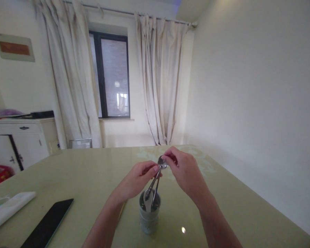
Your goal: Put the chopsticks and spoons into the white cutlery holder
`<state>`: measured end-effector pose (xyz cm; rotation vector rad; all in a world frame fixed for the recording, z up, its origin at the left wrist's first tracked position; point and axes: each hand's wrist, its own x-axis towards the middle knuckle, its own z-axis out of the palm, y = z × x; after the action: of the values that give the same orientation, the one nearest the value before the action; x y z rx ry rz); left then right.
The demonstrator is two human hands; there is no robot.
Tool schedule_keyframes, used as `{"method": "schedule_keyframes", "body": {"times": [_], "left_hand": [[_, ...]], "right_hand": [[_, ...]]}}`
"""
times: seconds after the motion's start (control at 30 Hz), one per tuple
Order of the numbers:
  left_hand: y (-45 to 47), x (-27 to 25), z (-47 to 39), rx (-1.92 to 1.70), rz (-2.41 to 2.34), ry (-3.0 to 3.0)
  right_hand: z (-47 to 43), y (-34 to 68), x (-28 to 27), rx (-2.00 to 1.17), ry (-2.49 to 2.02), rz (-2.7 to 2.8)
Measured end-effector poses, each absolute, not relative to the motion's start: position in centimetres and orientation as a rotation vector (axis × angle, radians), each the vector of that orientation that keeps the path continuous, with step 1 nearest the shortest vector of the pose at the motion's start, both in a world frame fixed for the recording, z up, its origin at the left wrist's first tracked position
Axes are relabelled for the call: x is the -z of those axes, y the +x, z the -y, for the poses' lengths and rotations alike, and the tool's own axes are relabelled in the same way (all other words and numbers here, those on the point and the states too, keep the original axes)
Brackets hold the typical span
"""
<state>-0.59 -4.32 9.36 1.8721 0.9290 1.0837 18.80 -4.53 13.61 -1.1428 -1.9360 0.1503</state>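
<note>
A grey-green cylindrical holder [149, 222] stands upright on the table in front of me. Metal spoons [157, 182] lean out of it with their bowls up, beside a pale flat-ended utensil [148, 201] whose kind I cannot make out. My right hand [186, 170] is closed, thumb and fingers pinching the shiny bowl of a spoon from the right. From the left, my left hand [139, 177] is also closed, its thumb and forefinger at the neck just under that bowl. The fingers partly hide how many spoons are there.
A dark flat tablet-like object [49, 224] and a long white object [11, 208] lie on the glossy green table [93, 179] to the left. Something thin lies partly behind my left forearm. A wall [260, 120] borders the table's right side. A white cabinet [20, 137] stands back left.
</note>
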Motion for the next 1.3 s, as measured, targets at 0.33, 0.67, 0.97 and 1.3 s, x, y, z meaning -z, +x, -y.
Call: {"method": "schedule_keyframes", "body": {"times": [0.33, 0.67, 0.97, 1.3], "left_hand": [[-1.2, -10.2, 4.5, -1.3, -1.199, 1.685], [-11.2, -1.2, -1.7, -0.851, -2.15, 1.65], [-13.8, 4.4, -2.2, -0.603, -2.452, 1.482], [-13.8, 5.7, -2.7, -0.505, -2.435, 1.494]], "right_hand": [[4.5, 18.4, -13.6, -0.215, -0.98, 1.752], [4.7, 17.1, -11.1, -0.273, -1.202, 2.483], [4.7, 14.5, -9.0, -0.133, -1.236, 2.697], [3.0, 14.3, -7.2, -0.105, -1.294, 2.703]]}}
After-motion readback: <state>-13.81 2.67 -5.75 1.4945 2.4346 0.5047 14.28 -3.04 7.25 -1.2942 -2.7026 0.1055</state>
